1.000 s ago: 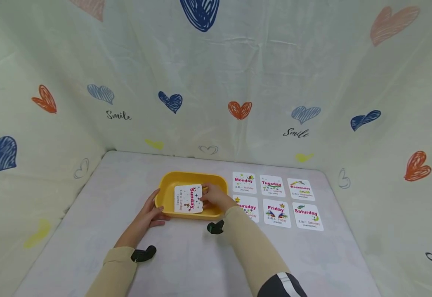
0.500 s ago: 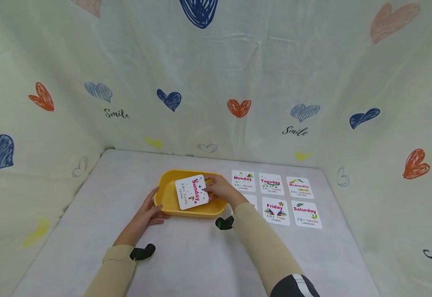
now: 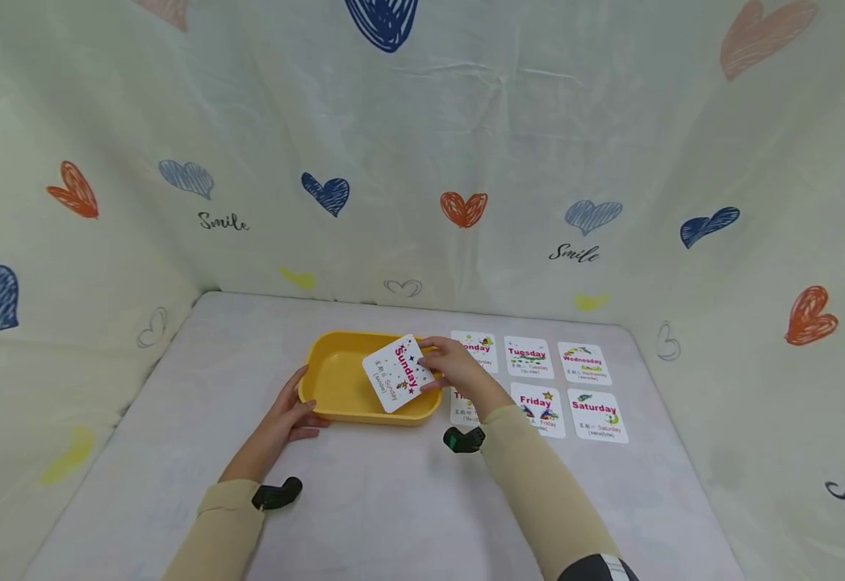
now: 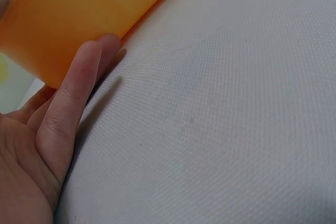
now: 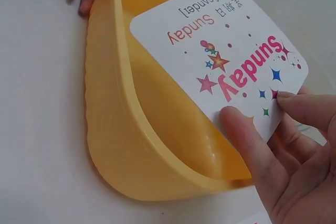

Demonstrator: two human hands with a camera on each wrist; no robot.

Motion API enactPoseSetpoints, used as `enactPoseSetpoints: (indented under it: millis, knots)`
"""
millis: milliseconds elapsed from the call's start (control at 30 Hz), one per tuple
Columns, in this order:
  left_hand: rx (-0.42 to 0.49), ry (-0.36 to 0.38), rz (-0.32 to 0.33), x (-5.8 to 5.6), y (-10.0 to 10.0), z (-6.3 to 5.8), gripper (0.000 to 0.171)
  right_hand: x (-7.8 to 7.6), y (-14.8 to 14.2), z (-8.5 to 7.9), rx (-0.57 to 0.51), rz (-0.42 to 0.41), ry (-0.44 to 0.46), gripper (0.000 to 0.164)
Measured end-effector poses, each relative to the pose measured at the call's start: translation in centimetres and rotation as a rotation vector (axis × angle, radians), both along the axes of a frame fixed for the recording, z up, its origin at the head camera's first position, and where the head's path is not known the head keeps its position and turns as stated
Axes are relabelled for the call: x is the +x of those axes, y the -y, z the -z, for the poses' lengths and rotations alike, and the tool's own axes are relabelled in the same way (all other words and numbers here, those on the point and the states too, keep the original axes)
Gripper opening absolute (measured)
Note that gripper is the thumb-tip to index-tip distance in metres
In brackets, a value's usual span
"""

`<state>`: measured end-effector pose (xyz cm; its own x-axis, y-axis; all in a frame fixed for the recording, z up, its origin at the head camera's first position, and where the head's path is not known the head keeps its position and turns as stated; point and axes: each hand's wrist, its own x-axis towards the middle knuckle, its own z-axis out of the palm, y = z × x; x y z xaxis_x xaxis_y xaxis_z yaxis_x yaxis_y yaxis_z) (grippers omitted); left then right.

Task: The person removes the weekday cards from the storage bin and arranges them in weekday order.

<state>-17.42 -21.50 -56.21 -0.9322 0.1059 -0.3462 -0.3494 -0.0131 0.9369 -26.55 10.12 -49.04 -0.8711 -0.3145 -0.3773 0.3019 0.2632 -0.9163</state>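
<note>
Looked like a staged recording booth w/ a kids' learning setup, not a lived-in room. Cloth backdrop (image 3: 466, 145) printed w/ scribbled hearts & "Smile" closed in the table (image 3: 364, 516) on three sides, hanging down to its far, left & right edges. Table was covered in pale fabric. Weekday flashcards (image 3: 582, 387) lay in two neat rows near the far right corner, beside a yellow plastic tray (image 3: 335, 379). Black cams (image 3: 277, 492) were strapped at both wrists.

Tilted Sunday card (image 3: 400, 374) over yellow tray (image 3: 335, 379)
</note>
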Motion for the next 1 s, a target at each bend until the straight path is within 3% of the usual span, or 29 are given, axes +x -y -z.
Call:
enactPoseSetpoints:
  millis: [267, 467, 733, 1000]
  knots:
    - [-0.017, -0.007, -0.004, 0.2, 0.2, -0.1, 0.074, 0.5, -2.1, -1.0, -0.006, 0.056, -0.039, 0.034]
    - [-0.023, -0.002, -0.001, 0.2, 0.1, -0.1, 0.074, 1.1, -4.3, -1.6, 0.055, 0.043, -0.058, 0.028]
    - [-0.025, 0.001, 0.005, 0.0, 0.1, -0.3, 0.073, 2.1, -6.7, -1.5, 0.223, -0.025, -0.092, 0.02]
    - [-0.037, 0.003, 0.006, 0.1, 0.0, -0.2, 0.074, 3.5, -7.8, -0.7, 0.339, -0.159, -0.137, 0.013]
